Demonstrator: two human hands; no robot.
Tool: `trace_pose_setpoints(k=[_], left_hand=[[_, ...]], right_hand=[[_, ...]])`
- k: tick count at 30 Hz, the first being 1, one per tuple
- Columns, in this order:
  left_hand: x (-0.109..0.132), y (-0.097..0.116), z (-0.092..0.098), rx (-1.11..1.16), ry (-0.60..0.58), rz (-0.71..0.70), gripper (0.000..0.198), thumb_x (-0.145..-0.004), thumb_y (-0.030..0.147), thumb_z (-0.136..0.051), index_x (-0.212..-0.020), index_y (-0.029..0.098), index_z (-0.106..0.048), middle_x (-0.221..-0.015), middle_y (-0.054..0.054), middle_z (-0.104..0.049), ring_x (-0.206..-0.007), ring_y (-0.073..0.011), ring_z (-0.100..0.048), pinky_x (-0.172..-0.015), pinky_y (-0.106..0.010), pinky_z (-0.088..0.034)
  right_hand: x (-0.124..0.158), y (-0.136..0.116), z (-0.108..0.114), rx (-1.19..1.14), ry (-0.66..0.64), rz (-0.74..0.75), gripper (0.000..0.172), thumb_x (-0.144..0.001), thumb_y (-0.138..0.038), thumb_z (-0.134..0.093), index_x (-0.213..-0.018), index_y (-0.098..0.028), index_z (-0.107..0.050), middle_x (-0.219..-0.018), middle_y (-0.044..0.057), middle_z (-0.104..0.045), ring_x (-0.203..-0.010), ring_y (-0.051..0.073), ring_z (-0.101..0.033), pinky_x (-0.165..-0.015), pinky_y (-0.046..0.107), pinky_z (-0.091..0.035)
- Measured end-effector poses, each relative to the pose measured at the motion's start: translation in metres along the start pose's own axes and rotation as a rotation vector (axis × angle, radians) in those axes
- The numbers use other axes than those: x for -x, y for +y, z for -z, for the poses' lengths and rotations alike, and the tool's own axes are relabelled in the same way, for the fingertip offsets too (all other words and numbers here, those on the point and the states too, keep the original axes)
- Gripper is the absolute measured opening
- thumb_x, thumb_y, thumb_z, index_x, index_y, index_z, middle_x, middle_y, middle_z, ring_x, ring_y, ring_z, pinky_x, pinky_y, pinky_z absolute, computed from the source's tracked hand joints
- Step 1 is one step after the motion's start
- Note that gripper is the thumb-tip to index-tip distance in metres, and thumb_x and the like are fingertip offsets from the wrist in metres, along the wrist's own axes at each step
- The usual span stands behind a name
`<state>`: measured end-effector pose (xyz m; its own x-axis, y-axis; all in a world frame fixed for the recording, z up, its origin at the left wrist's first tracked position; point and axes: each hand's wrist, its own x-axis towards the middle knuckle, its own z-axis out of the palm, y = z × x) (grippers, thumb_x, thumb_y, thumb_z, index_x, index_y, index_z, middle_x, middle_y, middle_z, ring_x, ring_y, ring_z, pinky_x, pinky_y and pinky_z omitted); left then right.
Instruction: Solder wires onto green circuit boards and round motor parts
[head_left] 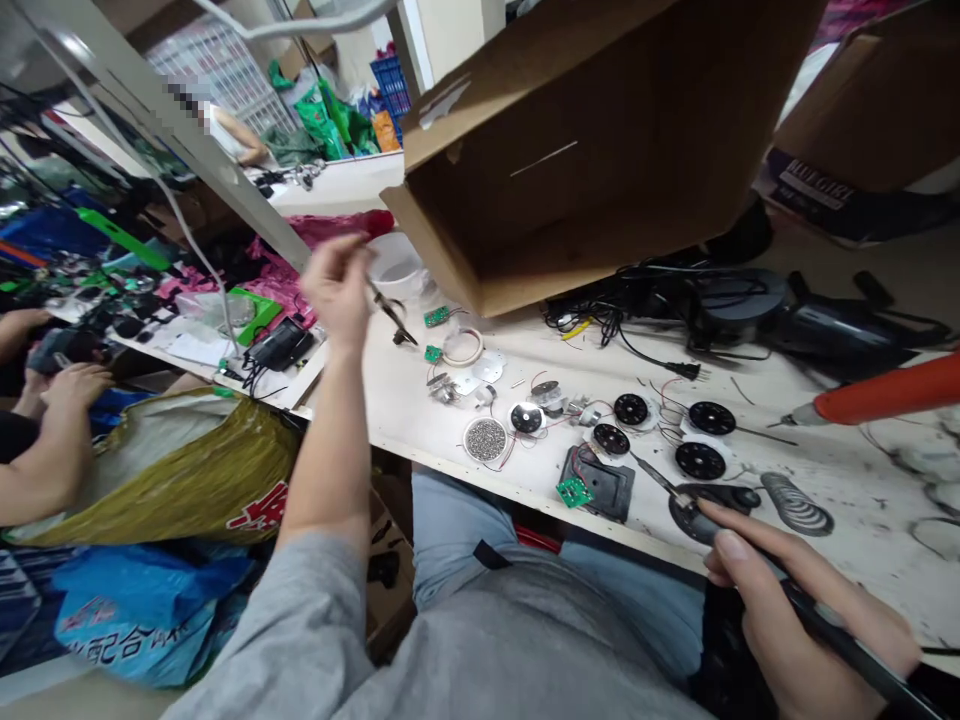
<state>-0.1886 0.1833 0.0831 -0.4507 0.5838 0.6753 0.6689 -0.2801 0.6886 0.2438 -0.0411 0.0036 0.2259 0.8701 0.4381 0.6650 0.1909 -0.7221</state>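
My left hand (pixel 339 285) is raised over the left end of the white workbench (pixel 825 470), fingers closed on black tweezers (pixel 393 317) that point down to the right. My right hand (pixel 795 610) rests near the bench's front edge, closed around a black soldering iron (pixel 675 492) whose tip points left toward a black round motor part (pixel 611 439). Between the hands lie two more black discs (pixel 711 418), a small green circuit board (pixel 574 490) on a black plate, a lid of small metal balls (pixel 485 439) and thin wires.
A big open cardboard box (pixel 585 150) overhangs the bench's back. An orange-handled tool (pixel 885 395), a coiled iron stand (pixel 796 505), a tape roll (pixel 463 347), black cables and a plug lie around. Another person's arms (pixel 52 440) work at the left beside a yellow bag (pixel 180 470).
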Motion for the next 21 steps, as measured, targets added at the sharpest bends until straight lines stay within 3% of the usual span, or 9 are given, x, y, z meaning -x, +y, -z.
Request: trace_pose_setpoints(k=[2,4,6,9,12,14,17,21], left_hand=[[-0.017,-0.001,0.026,-0.036,0.198,-0.003,0.019,-0.091,0.002,-0.074,-0.091,0.016,-0.061,-0.088,0.008,-0.066,-0.088,-0.0058,-0.062,-0.096,-0.025,-0.057],[-0.005,0.007,0.043,-0.045,0.184,-0.097,0.015,-0.093,0.009,-0.075,-0.095,0.016,-0.062,-0.092,0.008,-0.068,-0.092,-0.0065,-0.063,-0.1,-0.028,-0.057],[0.038,0.026,0.048,-0.004,0.028,-0.199,0.01,-0.097,0.023,-0.074,-0.095,0.018,-0.066,-0.092,0.007,-0.071,-0.09,-0.0102,-0.067,-0.096,-0.032,-0.059],[0.133,0.06,0.04,0.034,-0.428,-0.299,0.013,-0.098,0.029,-0.068,-0.09,0.02,-0.072,-0.086,0.001,-0.076,-0.081,-0.0143,-0.07,-0.08,-0.03,-0.058],[0.213,0.083,0.024,0.109,-0.744,-0.153,0.018,-0.101,0.027,-0.059,-0.094,0.019,-0.074,-0.085,-0.004,-0.077,-0.078,-0.0149,-0.07,-0.072,-0.027,-0.056],[0.239,0.089,0.016,0.172,-0.858,-0.007,0.021,-0.101,0.026,-0.055,-0.102,0.019,-0.074,-0.089,-0.006,-0.077,-0.079,-0.0154,-0.071,-0.074,-0.026,-0.056],[0.25,0.093,0.011,0.257,-0.945,0.19,0.022,-0.1,0.027,-0.053,-0.104,0.019,-0.073,-0.09,-0.005,-0.076,-0.076,-0.0146,-0.07,-0.072,-0.025,-0.056],[0.248,0.093,0.011,0.349,-1.008,0.365,0.02,-0.097,0.031,-0.056,-0.1,0.018,-0.07,-0.083,-0.003,-0.072,-0.068,-0.0139,-0.067,-0.065,-0.025,-0.053]], right_hand=[[0.001,0.001,0.0,-0.006,-0.021,0.03,0.015,-0.093,-0.04,-0.072,-0.098,-0.032,-0.083,-0.06,-0.001,-0.07,-0.046,0.018,-0.067,-0.045,0.026,-0.055],[0.003,0.001,0.0,-0.03,-0.048,0.035,0.015,-0.094,-0.037,-0.071,-0.101,-0.029,-0.082,-0.062,-0.002,-0.071,-0.048,0.016,-0.066,-0.048,0.023,-0.055],[0.005,-0.002,-0.001,-0.043,-0.075,0.016,0.017,-0.096,-0.037,-0.069,-0.102,-0.028,-0.082,-0.065,-0.002,-0.072,-0.051,0.014,-0.067,-0.053,0.023,-0.057],[0.007,-0.009,-0.009,-0.074,-0.075,0.007,0.018,-0.097,-0.035,-0.067,-0.107,-0.028,-0.08,-0.076,-0.001,-0.075,-0.059,0.015,-0.069,-0.064,0.028,-0.061],[0.006,-0.017,-0.024,-0.163,-0.117,0.129,0.026,-0.097,-0.024,-0.068,-0.12,-0.028,-0.077,-0.089,0.001,-0.076,-0.072,0.016,-0.072,-0.07,0.029,-0.061],[0.004,-0.021,-0.039,-0.217,-0.135,0.233,0.032,-0.094,-0.016,-0.07,-0.123,-0.028,-0.075,-0.092,0.001,-0.074,-0.077,0.015,-0.072,-0.07,0.026,-0.06],[0.002,-0.027,-0.061,-0.251,-0.103,0.251,0.03,-0.093,-0.013,-0.07,-0.119,-0.028,-0.075,-0.092,0.001,-0.07,-0.08,0.014,-0.072,-0.07,0.025,-0.06],[0.002,-0.03,-0.084,-0.331,-0.126,0.128,0.028,-0.094,-0.017,-0.07,-0.12,-0.027,-0.07,-0.101,0.002,-0.067,-0.087,0.016,-0.075,-0.077,0.03,-0.065]])
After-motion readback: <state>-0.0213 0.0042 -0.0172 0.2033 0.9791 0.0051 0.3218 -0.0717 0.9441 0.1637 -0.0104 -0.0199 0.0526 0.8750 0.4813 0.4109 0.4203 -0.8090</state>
